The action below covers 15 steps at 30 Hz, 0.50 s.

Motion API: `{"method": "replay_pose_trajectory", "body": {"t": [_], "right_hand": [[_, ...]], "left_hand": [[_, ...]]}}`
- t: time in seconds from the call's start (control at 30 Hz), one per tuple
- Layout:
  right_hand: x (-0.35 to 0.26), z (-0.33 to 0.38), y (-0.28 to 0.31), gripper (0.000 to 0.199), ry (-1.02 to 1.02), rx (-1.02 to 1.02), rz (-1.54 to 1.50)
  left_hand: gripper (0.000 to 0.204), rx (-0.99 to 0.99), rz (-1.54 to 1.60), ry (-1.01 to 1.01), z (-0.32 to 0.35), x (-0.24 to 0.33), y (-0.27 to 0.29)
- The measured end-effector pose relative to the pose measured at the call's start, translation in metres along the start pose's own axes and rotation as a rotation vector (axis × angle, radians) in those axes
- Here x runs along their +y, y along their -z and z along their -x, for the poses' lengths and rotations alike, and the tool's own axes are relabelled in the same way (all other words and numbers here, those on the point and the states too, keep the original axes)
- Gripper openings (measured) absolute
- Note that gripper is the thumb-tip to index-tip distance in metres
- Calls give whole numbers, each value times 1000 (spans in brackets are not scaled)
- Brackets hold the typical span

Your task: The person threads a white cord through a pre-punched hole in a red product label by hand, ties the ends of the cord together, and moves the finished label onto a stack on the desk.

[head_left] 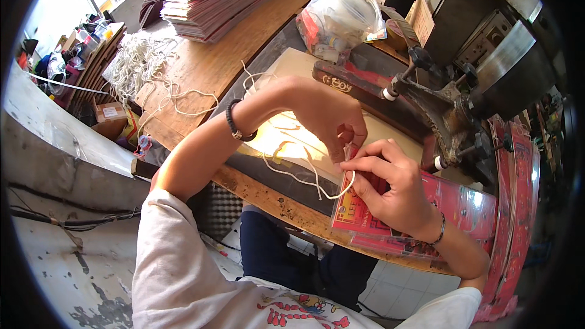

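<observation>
Head view — my left hand (332, 119) and right hand (390, 186) both pinch a white string (304, 180) at the top edge of a red packet (359, 216) — fingertips pressed together.

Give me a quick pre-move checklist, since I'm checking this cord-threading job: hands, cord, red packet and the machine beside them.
1. Left hand pinching at the top of the red packet: ok.
2. Right hand pressing the packet flat on the bench edge: ok.
3. White cord loops free below the fingers, no snag seen: ok.
4. Cord actually through the packet's hole: cannot tell, fingers cover it.
5. Hands apart from the black machine: ok, though close.
6. Spare cord pile within reach on the bench: ok.
</observation>
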State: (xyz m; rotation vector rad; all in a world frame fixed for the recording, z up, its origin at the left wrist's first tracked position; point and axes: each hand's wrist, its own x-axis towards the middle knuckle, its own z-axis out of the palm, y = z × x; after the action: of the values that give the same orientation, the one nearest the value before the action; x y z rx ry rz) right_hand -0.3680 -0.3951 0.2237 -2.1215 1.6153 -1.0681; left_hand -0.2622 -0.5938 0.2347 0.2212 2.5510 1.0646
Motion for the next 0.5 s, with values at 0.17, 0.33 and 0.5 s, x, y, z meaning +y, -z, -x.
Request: {"method": "replay_pose_trajectory", "body": {"t": [0.17,0.33,0.5], "right_hand": [[-7,-2,6,18,17,40,21],[-9,-5,13,17,29,78,13],[-9,1,16,22,-15,94,-29]], "left_hand": [[23,102,24,-200,-4,-6,-1],[27,42,231,-381,-14,-21,-2],[31,-1,386,-538,-22,-26,-8]]}}
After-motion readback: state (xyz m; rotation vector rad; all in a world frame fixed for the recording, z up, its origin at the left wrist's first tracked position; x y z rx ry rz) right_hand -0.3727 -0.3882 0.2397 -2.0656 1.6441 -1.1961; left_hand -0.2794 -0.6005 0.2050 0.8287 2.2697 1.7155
